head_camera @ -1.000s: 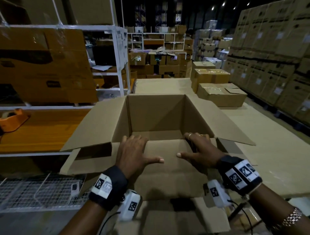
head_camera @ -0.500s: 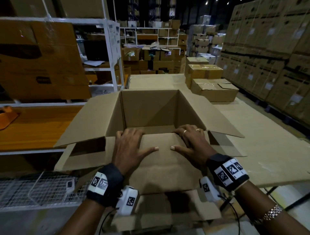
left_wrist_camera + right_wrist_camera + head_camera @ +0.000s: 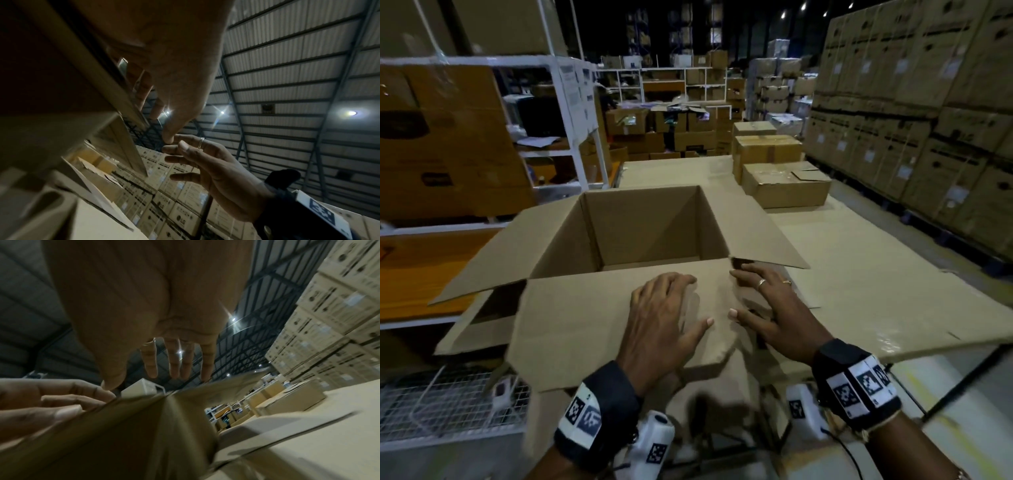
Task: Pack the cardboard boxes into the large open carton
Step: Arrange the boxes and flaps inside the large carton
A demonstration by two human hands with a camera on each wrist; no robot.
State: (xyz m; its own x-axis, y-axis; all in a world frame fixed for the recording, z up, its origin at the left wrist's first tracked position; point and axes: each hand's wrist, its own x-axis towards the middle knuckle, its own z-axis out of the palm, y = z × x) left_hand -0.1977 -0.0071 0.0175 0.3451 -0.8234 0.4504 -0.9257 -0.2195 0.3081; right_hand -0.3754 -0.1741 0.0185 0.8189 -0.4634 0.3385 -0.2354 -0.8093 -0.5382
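The large open carton (image 3: 640, 226) stands in front of me on the table with all flaps spread out. Its near flap (image 3: 585, 318) points toward me. My left hand (image 3: 664, 318) lies flat on that flap, fingers straight, thumb out to the right. Just beside it, my right hand (image 3: 767, 308) is spread over the flap's right end, fingers straight, rings showing. In the right wrist view the right hand (image 3: 164, 313) hovers just above the flap (image 3: 123, 434), and the left hand (image 3: 51, 402) touches the cardboard. Three small closed cardboard boxes (image 3: 786, 186) sit stacked at the back right of the table.
A cardboard sheet (image 3: 876, 274) covers the table to the right of the carton. A white shelf rack (image 3: 571, 113) with big cartons stands at the left, and a wire mesh basket (image 3: 448, 407) sits below it. Tall stacks of cartons (image 3: 928, 120) wall off the right side.
Both hands have let go of the near flap's inner edge and slid back and to the right on it. The flap now lies flatter, folded out toward me.
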